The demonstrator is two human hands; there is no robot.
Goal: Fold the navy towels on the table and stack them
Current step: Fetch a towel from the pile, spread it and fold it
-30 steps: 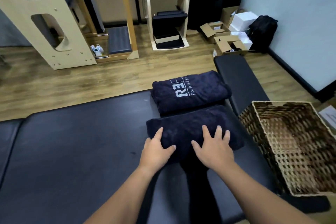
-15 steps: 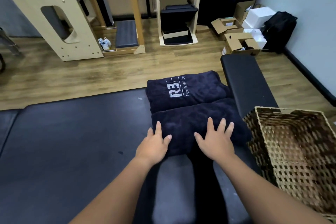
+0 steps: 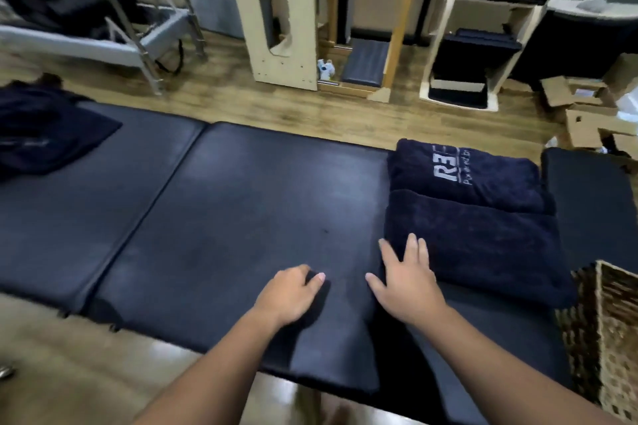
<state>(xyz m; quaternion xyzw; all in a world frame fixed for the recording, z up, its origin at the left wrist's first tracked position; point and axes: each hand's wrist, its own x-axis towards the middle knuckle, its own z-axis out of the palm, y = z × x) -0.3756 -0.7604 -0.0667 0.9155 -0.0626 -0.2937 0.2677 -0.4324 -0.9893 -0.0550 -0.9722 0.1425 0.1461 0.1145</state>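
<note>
Two folded navy towels lie side by side at the right of the black padded table (image 3: 224, 217). The far folded towel (image 3: 466, 172) shows white lettering; the near folded towel (image 3: 476, 245) is plain. My right hand (image 3: 407, 276) is spread flat, its fingertips on the near towel's left edge. My left hand (image 3: 290, 293) hovers over the bare pad to the left, fingers loosely curled, holding nothing. An unfolded navy towel (image 3: 45, 134) lies crumpled at the table's far left.
A wicker basket (image 3: 604, 331) stands at the table's right end. A black bench pad (image 3: 587, 203) lies beyond the towels. Wooden exercise frames (image 3: 272, 14), a shelf unit (image 3: 483, 28) and cardboard boxes (image 3: 587, 121) stand on the wood floor behind.
Both hands have come off the top of the near folded towel and shifted left. The view has swung left, bringing the crumpled towel at the far left into sight.
</note>
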